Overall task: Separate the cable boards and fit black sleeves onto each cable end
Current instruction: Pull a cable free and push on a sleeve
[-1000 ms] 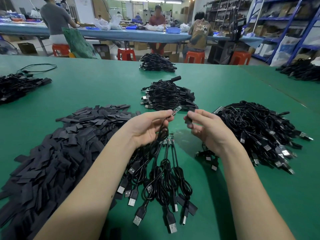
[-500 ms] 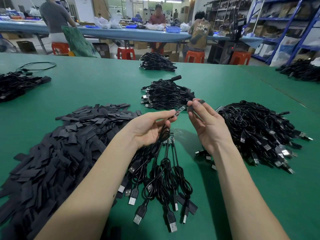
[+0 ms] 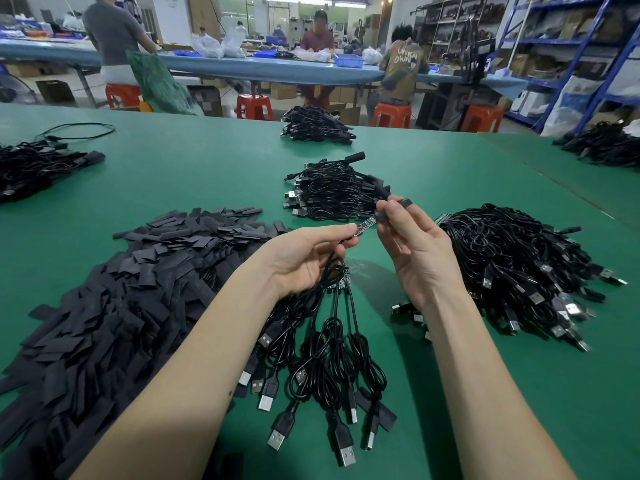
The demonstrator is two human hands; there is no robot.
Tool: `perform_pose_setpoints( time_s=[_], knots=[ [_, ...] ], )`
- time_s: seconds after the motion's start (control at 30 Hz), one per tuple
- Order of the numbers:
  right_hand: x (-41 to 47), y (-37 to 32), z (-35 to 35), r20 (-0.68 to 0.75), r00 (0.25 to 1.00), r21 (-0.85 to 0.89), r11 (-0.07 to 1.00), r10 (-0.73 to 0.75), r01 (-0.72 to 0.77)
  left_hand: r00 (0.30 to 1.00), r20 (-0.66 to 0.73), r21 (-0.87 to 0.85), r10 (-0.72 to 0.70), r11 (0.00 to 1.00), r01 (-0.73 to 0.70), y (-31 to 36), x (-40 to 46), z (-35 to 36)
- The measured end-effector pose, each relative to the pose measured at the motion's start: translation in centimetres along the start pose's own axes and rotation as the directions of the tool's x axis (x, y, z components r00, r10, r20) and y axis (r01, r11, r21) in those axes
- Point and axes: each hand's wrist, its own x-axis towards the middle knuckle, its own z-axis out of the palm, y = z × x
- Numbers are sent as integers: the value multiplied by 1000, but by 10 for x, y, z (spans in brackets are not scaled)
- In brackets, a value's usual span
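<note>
My left hand (image 3: 311, 258) pinches a black cable just behind its small circuit board (image 3: 365, 225), which points up and to the right. My right hand (image 3: 415, 247) pinches a short black sleeve (image 3: 393, 207), whose lower mouth sits at the board's tip. The cable hangs from my left hand down to a bunch of USB cables (image 3: 329, 368) lying on the green table (image 3: 207, 174), with a few joined boards (image 3: 341, 282) under my left palm.
A wide heap of flat black sleeves (image 3: 114, 306) lies to the left. A large pile of cables (image 3: 519, 271) sits to the right, a smaller pile (image 3: 336, 190) just beyond my hands. More cable piles lie farther off. People work at a blue bench behind.
My right hand has lifted the sleeve and brought it to the tip of the board. My left hand has held the cable nearly still.
</note>
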Motion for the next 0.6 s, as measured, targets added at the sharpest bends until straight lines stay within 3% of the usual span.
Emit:
perform_pose_setpoints(
  time_s=[0.6],
  knots=[
    [-2, 0, 0, -25, 1000, 3, 1000, -13, 13, 1000, 29, 25, 5, 1000, -5, 0, -2, 0]
  ],
)
